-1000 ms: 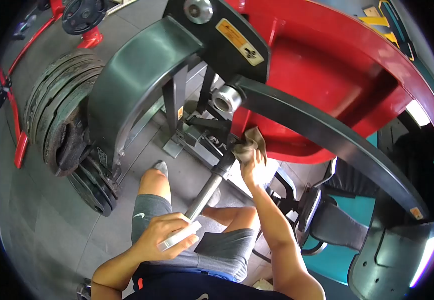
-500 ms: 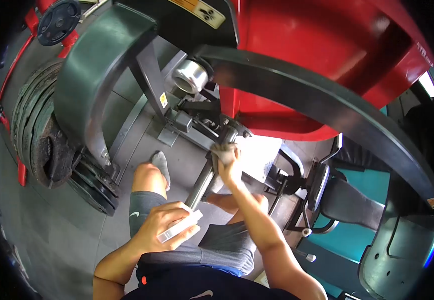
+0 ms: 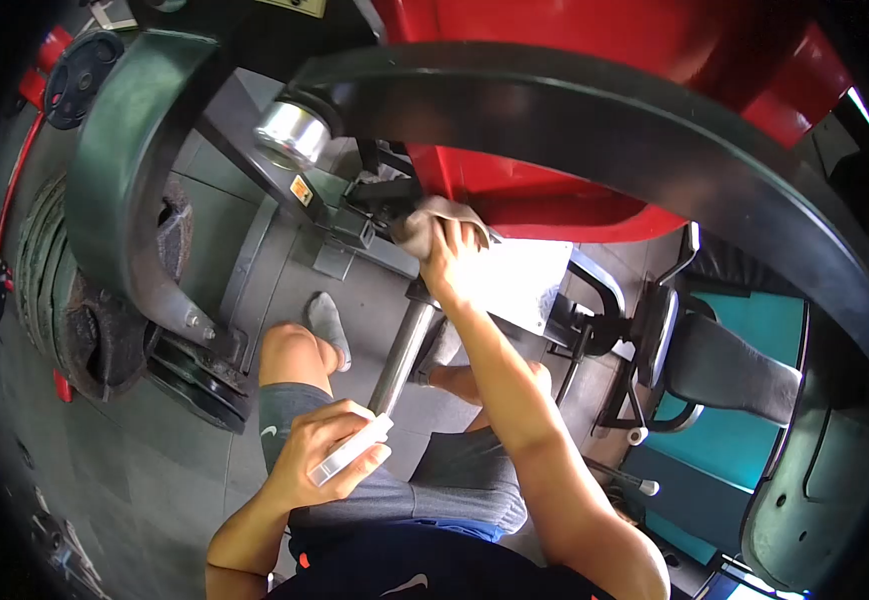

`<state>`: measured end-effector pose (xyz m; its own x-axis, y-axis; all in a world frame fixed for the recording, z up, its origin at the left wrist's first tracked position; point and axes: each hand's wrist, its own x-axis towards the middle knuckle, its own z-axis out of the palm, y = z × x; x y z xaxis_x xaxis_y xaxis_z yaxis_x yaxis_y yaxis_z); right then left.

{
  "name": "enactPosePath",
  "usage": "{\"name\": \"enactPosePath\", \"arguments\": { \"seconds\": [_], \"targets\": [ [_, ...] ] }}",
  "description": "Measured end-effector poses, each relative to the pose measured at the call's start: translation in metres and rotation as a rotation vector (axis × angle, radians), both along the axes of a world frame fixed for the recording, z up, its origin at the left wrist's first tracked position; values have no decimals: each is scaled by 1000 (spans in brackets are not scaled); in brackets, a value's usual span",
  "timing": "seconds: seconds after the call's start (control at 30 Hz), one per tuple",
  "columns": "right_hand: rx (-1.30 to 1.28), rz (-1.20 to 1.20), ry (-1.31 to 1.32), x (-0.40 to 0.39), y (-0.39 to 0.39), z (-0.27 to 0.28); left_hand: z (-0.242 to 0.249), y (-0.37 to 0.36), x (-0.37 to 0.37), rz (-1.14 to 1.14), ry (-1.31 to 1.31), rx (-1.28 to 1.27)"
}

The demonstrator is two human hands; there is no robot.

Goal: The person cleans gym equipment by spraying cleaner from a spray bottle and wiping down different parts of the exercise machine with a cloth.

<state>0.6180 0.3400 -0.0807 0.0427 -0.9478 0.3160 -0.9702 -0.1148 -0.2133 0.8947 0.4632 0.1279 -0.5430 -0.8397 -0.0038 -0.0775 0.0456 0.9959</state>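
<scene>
My right hand is closed on a grey-brown cloth, pressed around the upper end of the bar beneath the red panel. Below that hand, a bare chrome bar slants down toward my lap. Near the bar's lower end, my left hand grips a flat, white rectangular object between fingers and thumb. What kind of object it is I cannot tell.
A long curved black arm with a chrome-capped end arches over the bar. Weight plates are stacked at the left beside a dark curved frame. A padded seat stands at the right, over a teal surface.
My right hand and the cloth have moved up along the bar to its far end. The view has shifted slightly. My left hand still grips the white object.
</scene>
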Motion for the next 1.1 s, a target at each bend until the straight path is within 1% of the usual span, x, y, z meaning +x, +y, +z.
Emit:
{"name": "enactPosePath", "arguments": {
  "seconds": [0.03, 0.07, 0.13, 0.17, 0.2, 0.23, 0.27, 0.33, 0.37, 0.43, 0.47, 0.5, 0.57, 0.6, 0.67, 0.7, 0.73, 0.77, 0.8, 0.83, 0.87, 0.9, 0.93, 0.97, 1.0, 1.03, 1.1],
  "targets": [
    [133, 18, 93, 1, -9, 5, 1, -1, -3, 0, -7, 31],
    [113, 9, 34, 0, -6, 6, -4, -2, -6, 8, 3, 14],
    [67, 16, -86, 2, -8, 7, -21, -14, -15, 77, 10, -111],
    [11, -128, -99, 1, -1, 3, -29, -22, -22, 127, 17, -168],
    [-47, -273, -107, -7, 14, -5, -35, -35, -32, 150, -35, -383],
    [-17, -357, -131, -28, 27, -11, -41, -52, -43, 171, -88, -601],
    [16, -441, -154, -48, 39, -17, -56, -67, -52, 142, -138, -543],
    [79, -605, -748, -88, 65, -8, -91, -98, -75, 116, -224, -379],
    [3, -726, -1309, -95, 79, -1, -108, -114, -89, 118, -260, -276],
    [-175, -772, -1649, -111, 102, 7, -135, -138, -107, 20, -233, -251],
    [-165, -807, -1713, -109, 110, 23, -169, -147, -121, 51, -215, -474],
    [-195, -821, -1668, -109, 115, 28, -177, -155, -131, 34, -242, -498],
    [-182, -842, -1748, -104, 117, 44, -186, -167, -145, -36, -317, -655],
    [-208, -845, -1738, -100, 116, 50, -196, -171, -148, -85, -401, -783],
    [-265, -838, -1717, -89, 108, 55, -209, -170, -150, -187, -526, -718],
    [-344, -868, -1606, -87, 104, 43, -212, -168, -148, -237, -588, -682],
    [-297, -750, -1360, -76, 99, 44, -205, -165, -141, -211, -586, -604],
    [-251, -628, -1117, -64, 93, 46, -196, -162, -131, -149, -523, -602],
    [-266, -445, -700, -63, 85, 30, -190, -158, -121, -88, -461, -600],
    [-182, -320, -536, -53, 70, 25, -188, -154, -110, -31, -401, -593],
    [-122, -184, -382, -43, 55, 19, -187, -150, -101, -24, -364, -719],
    [-56, -122, -127, -25, 38, 40, -180, -144, -94, 26, -352, -713],
    [43, 12, -112, -28, 20, 18, -168, -136, -86, 76, -339, -702],
    [150, 92, -116, -32, 11, -15, -156, -127, -80, 129, -326, -689],
    [82, 47, -80, -24, 15, -17, -147, -117, -76, 197, -311, -670],
    [6, 6, -41, -16, 16, -17, -141, -107, -72, 220, -312, -643],
    [-131, -172, -132, -7, 24, -47, -135, -85, -69, 303, -232, -530]
  ]
}}
